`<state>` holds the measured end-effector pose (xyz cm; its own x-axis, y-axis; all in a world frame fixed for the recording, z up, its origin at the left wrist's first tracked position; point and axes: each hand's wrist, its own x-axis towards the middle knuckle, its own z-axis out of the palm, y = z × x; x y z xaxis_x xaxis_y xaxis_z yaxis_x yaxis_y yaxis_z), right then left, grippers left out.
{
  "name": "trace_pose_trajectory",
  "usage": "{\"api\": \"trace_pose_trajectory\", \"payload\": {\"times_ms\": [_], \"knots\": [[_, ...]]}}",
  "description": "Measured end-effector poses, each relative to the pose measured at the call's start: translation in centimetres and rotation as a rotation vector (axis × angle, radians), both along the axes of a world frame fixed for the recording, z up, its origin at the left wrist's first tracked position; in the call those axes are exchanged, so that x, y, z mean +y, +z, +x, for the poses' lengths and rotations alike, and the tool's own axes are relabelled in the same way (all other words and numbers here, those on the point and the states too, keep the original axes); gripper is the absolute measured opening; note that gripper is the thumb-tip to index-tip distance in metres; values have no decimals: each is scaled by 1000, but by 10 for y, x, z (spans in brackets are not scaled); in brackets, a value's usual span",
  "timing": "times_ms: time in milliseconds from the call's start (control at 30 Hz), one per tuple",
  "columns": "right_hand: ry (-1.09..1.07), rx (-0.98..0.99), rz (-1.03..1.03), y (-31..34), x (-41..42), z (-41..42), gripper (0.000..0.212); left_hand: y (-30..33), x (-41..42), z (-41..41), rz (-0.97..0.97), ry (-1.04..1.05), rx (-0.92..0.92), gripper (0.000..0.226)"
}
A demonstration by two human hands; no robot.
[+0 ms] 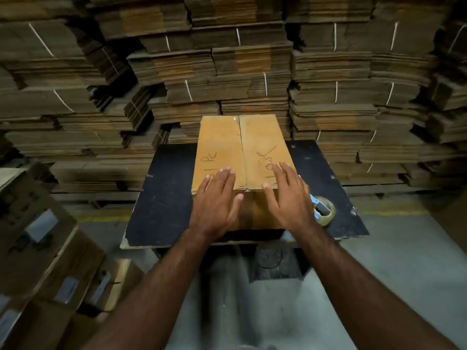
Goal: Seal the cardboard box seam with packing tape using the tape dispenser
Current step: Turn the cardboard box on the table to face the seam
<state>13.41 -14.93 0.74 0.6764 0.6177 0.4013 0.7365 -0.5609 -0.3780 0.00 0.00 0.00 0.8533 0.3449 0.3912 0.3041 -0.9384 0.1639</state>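
Observation:
A brown cardboard box (242, 145) stands on a small black table (161, 205). Its two top flaps are folded down and meet in a seam (241, 152) running away from me, with handwriting on both flaps. My left hand (217, 200) lies flat with straight fingers on the near end of the left flap. My right hand (288, 198) lies flat on the near end of the right flap. A tape dispenser (323, 209) with a blue part and a roll of clear tape sits on the table just right of the box, partly hidden by my right hand.
High stacks of flattened, string-tied cardboard (227, 66) fill the whole background behind the table. Labelled cartons (50, 261) stand at the lower left. Grey concrete floor (391, 261) with a yellow line lies right and below. A dark object (275, 263) sits under the table.

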Motion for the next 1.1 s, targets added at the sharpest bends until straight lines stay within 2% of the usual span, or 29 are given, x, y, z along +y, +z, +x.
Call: {"api": "trace_pose_trajectory", "payload": {"times_ms": [200, 367, 467, 567, 700, 900, 1100], "knots": [[-12, 58, -103, -18, 3, 14, 62, -25, 3, 8, -51, 44, 145, 67], [4, 105, -276, -36, 6, 35, 71, -39, 11, 20, -97, 81, 264, 76], [55, 75, -331, -39, 13, 52, 73, -46, 20, 31, -105, 113, 268, 76], [91, 81, -382, -43, 26, 71, 65, -49, 30, 45, -85, 132, 271, 77], [122, 89, -425, -45, 43, 93, 65, -47, 48, 63, -93, 142, 285, 76], [64, 98, -434, -45, 87, 136, 67, -41, 106, 110, -150, 93, 347, 73], [-16, 192, -452, -46, 133, 198, 73, -43, 177, 157, -127, 62, 350, 70]]}}
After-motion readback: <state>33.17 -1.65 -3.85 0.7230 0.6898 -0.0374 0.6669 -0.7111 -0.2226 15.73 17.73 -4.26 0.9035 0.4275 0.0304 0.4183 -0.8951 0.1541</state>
